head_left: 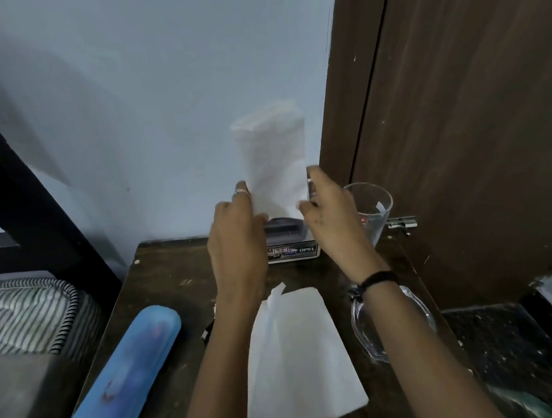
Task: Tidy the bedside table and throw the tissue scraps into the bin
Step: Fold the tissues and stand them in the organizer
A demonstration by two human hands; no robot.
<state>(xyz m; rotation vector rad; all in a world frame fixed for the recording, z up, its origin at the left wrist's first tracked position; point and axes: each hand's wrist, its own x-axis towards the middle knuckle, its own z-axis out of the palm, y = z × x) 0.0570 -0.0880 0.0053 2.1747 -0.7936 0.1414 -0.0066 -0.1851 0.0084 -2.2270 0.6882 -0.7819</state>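
While seen from the head camera, looking down on a dark, scuffed wooden tabletop (173,272) set against a pale blue-grey wall (155,85). Left hand (234,243) and right hand (327,217) raised over the back of the tabletop, both gripping a folded white tissue (273,162) by its lower edges, upright and blurred against the wall. A ring on a left finger, a dark band on the right wrist. Below the tissue, a small grey box with an OPEL sticker (293,246) against the wall. Nearer the camera, between the forearms, a second white tissue sheet (299,358) flat on the tabletop, one corner torn into a strip. Left of it, a long blue plastic case (122,382) lying slantwise. To the right, a clear drinking glass (374,212) upright near the back corner, and a clear glass dish (410,320) partly hidden behind the right forearm. Dark brown wooden door (477,105) on the right, a metal latch at tabletop height. Striped bedding (25,317) and a black bed frame (3,188) on the left. Dark speckled floor (503,338) lower right. No bin within sight.
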